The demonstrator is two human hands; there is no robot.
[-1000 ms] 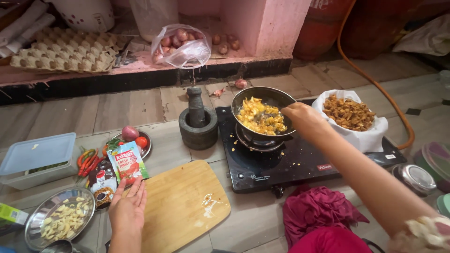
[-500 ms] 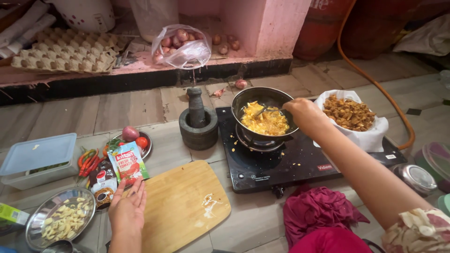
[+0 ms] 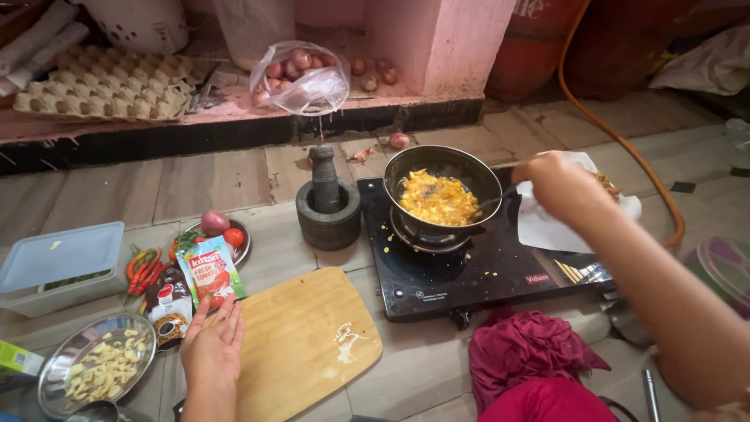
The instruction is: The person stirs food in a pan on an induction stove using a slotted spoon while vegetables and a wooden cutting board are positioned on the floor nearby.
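Observation:
My right hand point(image 3: 558, 186) grips the handle of a metal spoon point(image 3: 491, 203) whose tip rests in the yellow scrambled food point(image 3: 437, 197) inside a dark pan point(image 3: 442, 167). The pan sits on a black stove point(image 3: 484, 270). My left hand point(image 3: 212, 349) hovers flat and open over the left edge of a wooden cutting board point(image 3: 305, 340), holding nothing, right below a red sauce sachet point(image 3: 210, 271).
A stone mortar and pestle point(image 3: 327, 207) stands left of the stove. A steel plate of chopped pieces point(image 3: 98, 370), chillies point(image 3: 143, 270), a clear lidded box point(image 3: 61, 264), a plate with tomato and onion point(image 3: 226, 232), a maroon cloth point(image 3: 531, 353), egg trays point(image 3: 105, 90) and a bag of onions point(image 3: 301, 74) lie around.
My right hand has drawn back to the right of the pan, now covering the white bowl of fried food. The food in the pan has been stirred. My left hand stays put.

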